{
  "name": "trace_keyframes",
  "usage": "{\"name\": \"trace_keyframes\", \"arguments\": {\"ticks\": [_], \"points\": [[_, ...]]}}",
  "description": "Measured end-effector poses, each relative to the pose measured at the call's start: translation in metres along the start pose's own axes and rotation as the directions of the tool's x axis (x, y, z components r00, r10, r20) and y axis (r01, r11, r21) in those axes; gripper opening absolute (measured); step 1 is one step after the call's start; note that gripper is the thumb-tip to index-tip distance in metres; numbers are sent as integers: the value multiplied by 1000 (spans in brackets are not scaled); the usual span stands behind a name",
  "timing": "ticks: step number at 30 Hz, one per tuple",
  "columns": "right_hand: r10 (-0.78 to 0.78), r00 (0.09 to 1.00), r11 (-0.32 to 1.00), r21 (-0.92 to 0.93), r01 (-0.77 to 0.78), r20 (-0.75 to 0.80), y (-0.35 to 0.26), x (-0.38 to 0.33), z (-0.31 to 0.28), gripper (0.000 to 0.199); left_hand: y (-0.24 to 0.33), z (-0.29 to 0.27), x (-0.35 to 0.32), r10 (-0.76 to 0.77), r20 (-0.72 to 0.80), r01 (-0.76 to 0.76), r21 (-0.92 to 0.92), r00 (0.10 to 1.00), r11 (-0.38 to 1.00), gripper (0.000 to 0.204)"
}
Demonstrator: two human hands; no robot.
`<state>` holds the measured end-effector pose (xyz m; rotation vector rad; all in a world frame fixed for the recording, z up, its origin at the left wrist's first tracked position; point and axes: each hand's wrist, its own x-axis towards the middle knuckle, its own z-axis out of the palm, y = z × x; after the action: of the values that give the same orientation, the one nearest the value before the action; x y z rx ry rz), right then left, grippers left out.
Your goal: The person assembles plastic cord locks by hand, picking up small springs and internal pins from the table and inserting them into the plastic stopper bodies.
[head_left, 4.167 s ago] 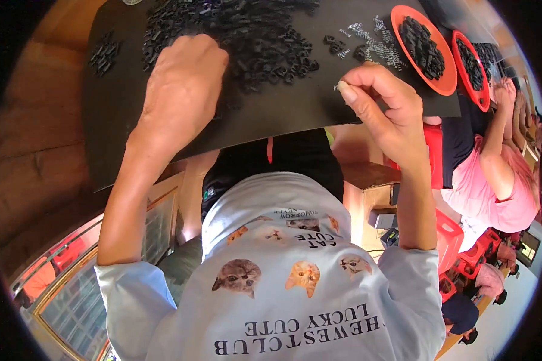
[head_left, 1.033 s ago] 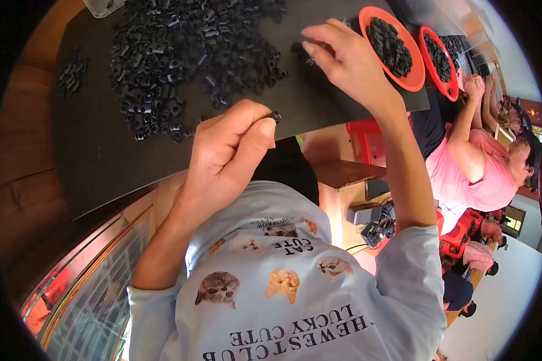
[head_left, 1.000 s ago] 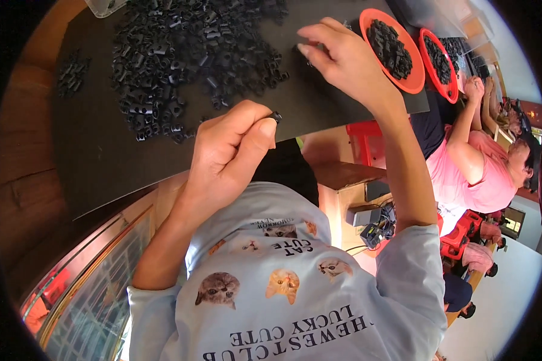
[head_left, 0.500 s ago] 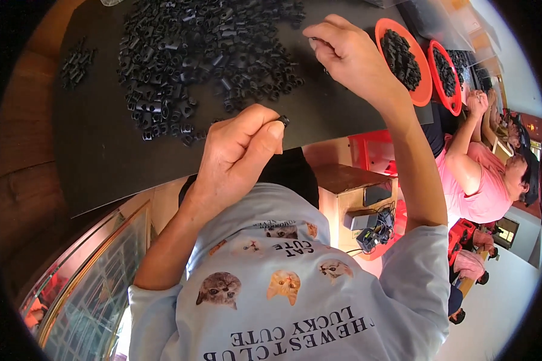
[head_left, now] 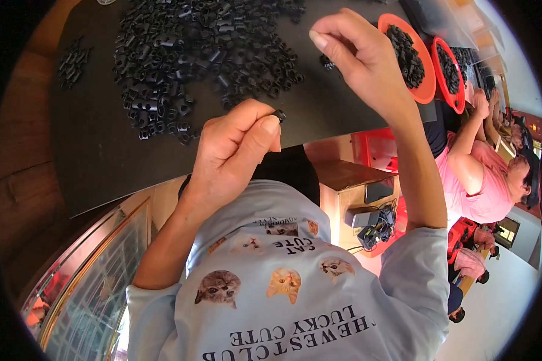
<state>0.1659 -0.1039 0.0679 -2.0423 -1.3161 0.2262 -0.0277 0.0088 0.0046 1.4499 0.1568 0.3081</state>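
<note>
Black mat (head_left: 102,162), heaped black parts (head_left: 205,48), orange dishes (head_left: 427,90) beside hands (head_left: 235,150)

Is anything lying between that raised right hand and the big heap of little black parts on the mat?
Nothing visible does. The right hand hovers over bare black mat just right of the heap; only a few stray parts lie under it. The left hand pinches a small black piece nearer the mat's edge.

Single head-worn fisheye view, looking steeply down, close over the dark worktop (head_left: 102,156) and the person's own chest.
</note>
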Motion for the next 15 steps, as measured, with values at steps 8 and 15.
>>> {"name": "trace_keyframes", "arguments": {"ticks": [8,15], "points": [[-45,993,902,431,-8,113,-27,-31,11,8,2,-2,1,-3,-3,3,-95,1000,996,18],[72,977,755,629,-184,199,-30,-35,12,6,1,-3,3,-21,64,30,-143,998,989,20]]}}
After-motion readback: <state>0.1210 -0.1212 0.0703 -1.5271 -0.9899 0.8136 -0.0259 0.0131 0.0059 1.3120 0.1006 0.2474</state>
